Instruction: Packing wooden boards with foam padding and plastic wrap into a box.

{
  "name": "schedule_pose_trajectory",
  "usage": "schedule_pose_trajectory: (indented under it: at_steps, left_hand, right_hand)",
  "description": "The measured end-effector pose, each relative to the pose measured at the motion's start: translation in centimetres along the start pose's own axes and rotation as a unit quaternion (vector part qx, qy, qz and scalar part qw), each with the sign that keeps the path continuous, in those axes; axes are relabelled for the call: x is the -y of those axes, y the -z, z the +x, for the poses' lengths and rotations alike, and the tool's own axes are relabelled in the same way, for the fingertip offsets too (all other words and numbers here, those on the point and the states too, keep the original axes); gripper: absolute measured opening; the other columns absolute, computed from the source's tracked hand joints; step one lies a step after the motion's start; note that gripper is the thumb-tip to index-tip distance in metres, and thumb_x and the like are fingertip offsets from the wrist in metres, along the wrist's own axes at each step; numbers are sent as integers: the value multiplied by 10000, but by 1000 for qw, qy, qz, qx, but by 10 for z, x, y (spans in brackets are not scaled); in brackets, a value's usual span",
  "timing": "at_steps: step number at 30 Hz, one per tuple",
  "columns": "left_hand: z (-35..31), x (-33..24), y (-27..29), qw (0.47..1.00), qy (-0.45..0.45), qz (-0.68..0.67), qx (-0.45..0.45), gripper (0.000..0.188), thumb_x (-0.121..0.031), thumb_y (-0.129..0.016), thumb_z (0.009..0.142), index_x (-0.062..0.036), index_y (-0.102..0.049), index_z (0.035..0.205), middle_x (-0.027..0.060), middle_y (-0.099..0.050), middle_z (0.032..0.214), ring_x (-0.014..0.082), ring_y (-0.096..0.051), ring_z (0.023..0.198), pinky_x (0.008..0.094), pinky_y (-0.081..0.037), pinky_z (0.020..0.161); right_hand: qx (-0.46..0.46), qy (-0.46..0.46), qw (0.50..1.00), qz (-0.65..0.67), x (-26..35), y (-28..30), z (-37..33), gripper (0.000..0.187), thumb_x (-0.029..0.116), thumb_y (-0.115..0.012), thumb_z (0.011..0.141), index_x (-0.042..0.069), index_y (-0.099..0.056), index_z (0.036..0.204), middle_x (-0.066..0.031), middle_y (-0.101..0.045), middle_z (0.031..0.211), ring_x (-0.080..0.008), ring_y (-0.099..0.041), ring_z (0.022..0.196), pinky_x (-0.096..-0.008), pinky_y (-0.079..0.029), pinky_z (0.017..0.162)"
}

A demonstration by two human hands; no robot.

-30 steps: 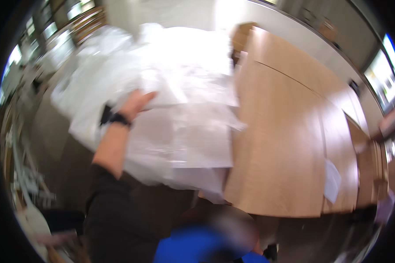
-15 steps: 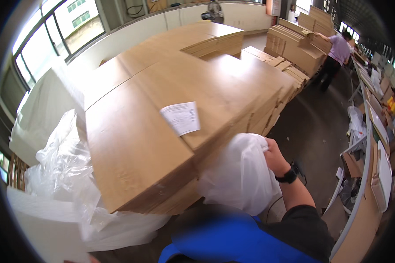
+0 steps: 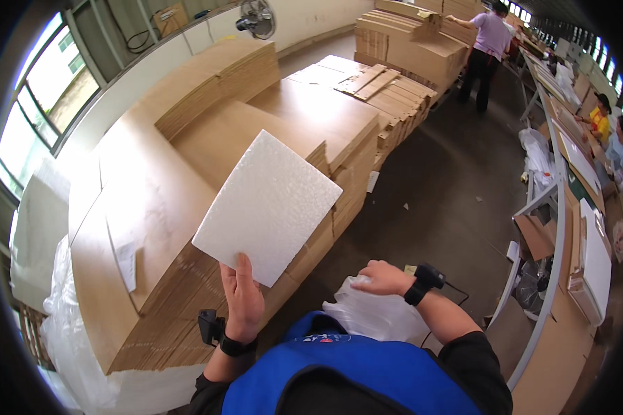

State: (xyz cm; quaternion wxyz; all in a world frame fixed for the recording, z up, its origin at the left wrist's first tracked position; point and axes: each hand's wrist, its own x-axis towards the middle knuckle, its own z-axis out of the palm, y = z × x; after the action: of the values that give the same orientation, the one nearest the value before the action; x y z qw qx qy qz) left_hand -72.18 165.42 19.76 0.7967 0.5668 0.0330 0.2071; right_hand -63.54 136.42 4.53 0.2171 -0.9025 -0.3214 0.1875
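A white foam board (image 3: 270,204), flat and roughly square, is pinched at its lower corner by my left hand (image 3: 244,301), thumb on its upper face. The board is held up and hides part of the stacked panels behind it. Lower right of it, my right hand (image 3: 382,279) is closed on a crumpled translucent white plastic bag (image 3: 374,312), which hangs in front of my blue apron (image 3: 353,373). A dark strap with a small device sits on each of my wrists.
Tall stacks of brown panels (image 3: 180,162) fill the left, with a paper sheet (image 3: 127,264) on top. Wrapping film (image 3: 59,311) lies beside them. Narrow wooden pieces (image 3: 374,83) are piled farther off. A long bench (image 3: 557,173) runs along the right. A co-worker (image 3: 488,41) stands at far boxes.
My left hand, barely in view before, has come up holding the foam board. My right hand has drawn the bag down and left, toward my body. The view has turned to the right.
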Motion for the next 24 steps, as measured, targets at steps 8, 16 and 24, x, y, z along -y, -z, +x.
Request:
schedule_pose_trajectory:
  at_steps: [8, 16, 24]
  left_hand:
    - [79, 104, -86, 985, 99, 59, 125, 472, -187, -482, 1022, 1, -316, 1421, 111, -473, 1356, 181, -463, 1224, 350, -378, 1043]
    - [180, 164, -164, 937, 181, 98, 283, 535, -246, -618, 963, -7, -388, 1383, 131, -514, 1288, 206, -476, 1222, 357, -390, 1033]
    - [229, 195, -213, 963, 162, 156, 152, 533, -220, -644, 944, -9, -410, 1374, 132, -530, 1298, 210, -489, 1218, 354, -381, 1044]
  right_hand:
    - [-348, -28, 936, -48, -128, 150, 99, 168, 133, -549, 847, 99, -656, 973, -97, -622, 908, -329, -631, 828, -441, -520, 653]
    - [-134, 35, 922, -360, -248, 318, 267, 594, 358, -743, 781, 200, -527, 1312, -32, -634, 1034, -222, -629, 973, -375, -526, 781]
    - [66, 314, 873, -368, -295, 358, 382, 401, 389, -707, 790, 166, -606, 1107, -41, -647, 944, -255, -640, 959, -388, -522, 754]
